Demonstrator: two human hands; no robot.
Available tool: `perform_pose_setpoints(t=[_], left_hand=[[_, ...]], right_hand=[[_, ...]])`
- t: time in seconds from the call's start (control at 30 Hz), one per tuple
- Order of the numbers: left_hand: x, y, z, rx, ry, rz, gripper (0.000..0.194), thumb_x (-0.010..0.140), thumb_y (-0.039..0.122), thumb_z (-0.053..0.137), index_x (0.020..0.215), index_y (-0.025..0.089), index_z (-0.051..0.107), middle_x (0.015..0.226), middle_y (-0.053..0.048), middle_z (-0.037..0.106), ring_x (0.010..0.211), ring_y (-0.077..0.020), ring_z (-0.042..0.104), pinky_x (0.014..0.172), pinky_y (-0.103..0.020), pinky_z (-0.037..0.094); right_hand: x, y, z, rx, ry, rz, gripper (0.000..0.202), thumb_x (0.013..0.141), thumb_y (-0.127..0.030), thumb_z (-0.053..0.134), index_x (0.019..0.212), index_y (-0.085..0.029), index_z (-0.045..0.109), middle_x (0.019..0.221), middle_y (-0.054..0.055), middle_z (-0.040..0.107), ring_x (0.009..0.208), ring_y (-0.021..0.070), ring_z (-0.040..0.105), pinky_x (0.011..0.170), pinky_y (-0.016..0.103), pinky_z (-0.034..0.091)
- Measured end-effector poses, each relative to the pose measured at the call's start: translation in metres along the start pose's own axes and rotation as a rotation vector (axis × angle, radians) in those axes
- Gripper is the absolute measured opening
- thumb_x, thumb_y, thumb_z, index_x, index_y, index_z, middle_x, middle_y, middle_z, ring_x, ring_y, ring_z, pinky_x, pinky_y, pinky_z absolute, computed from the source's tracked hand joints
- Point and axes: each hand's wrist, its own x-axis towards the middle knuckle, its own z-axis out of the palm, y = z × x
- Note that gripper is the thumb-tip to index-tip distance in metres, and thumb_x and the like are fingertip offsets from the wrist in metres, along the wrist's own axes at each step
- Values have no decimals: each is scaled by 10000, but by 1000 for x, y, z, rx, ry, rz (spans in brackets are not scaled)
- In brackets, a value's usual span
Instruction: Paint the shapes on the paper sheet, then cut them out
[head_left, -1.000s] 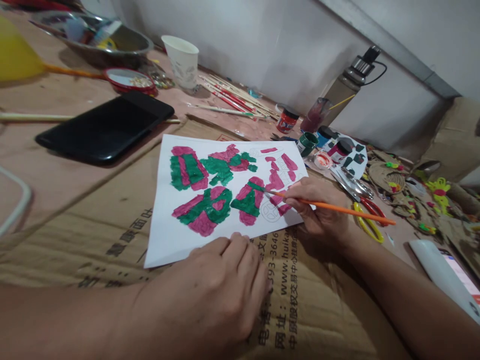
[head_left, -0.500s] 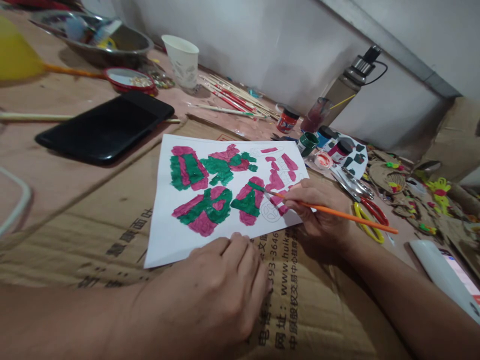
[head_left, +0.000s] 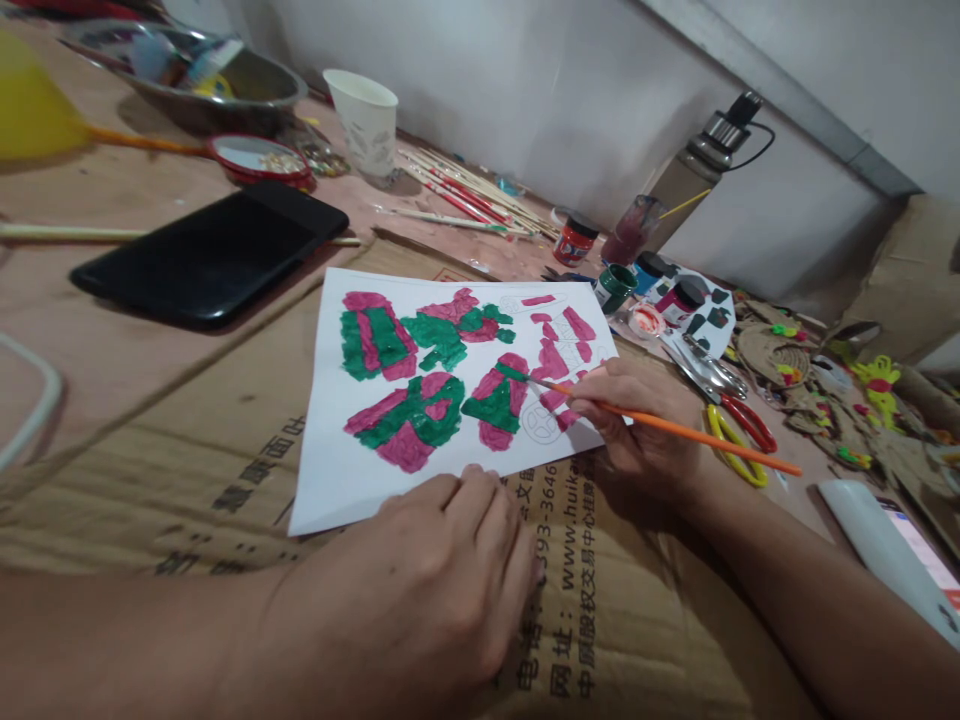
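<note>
One brush (head_left: 697,435), pinched in right fingers (head_left: 611,382), apparently adds green to the paper (head_left: 330,480) — left fingers (head_left: 480,510) bunched together at its edge — next stroke likely needs steadiness

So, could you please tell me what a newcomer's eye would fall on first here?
Most likely the white sheet with its pinkish-red and green painted shapes, lying on printed cardboard mid-picture. Next would be the orange paintbrush, held in the right hand with its tip at a green band on the sheet. The large black phone to the left of the sheet would probably stand out too.
</note>
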Motion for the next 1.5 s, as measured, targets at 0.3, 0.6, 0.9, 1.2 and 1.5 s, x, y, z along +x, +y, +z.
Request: perform_pose_setpoints(t=[0.3,0.6,0.9,1.2,1.5], left_hand=[[5,3,-18,2,-107,-35,60,1007,226,723,1026,174,743,1007,-130,756,917,-269,683,846,-422,575],[0,-1,1,-27,-49,-8,90,1003,266,733,1037,184,741,993,-125,751,886,-261,681,842,-418,581],[5,2,-15,-9,-86,-35,79,1007,254,747,1016,176,741,1016,-133,759,910,-266,689,850,-416,577],[7,3,-19,25,-108,-32,80,1021,251,722,1036,177,747,1039,-139,766,933,-272,694,867,-426,569],[7,1,-12,35,-42,9,81,1010,243,724,968,174,730,972,-129,761,862,-264,685,773,-409,571]], right_hand=[[-3,3,6,-30,11,-72,125,1097,-224,662,1004,-230,746,789,28,751,687,173,683,644,296,564],[-3,3,3,11,14,-31,96,1076,-192,678,1035,-234,755,829,26,781,709,168,701,643,288,560],[-4,1,5,4,3,-51,107,1083,-189,664,1041,-243,747,812,23,750,706,174,679,657,298,565],[-6,3,8,-7,9,-53,110,1090,-210,665,1023,-241,747,803,20,742,701,173,671,671,302,557],[-3,-1,4,52,49,51,122,1074,-191,683,1051,-265,778,859,18,819,737,182,754,667,309,628]])
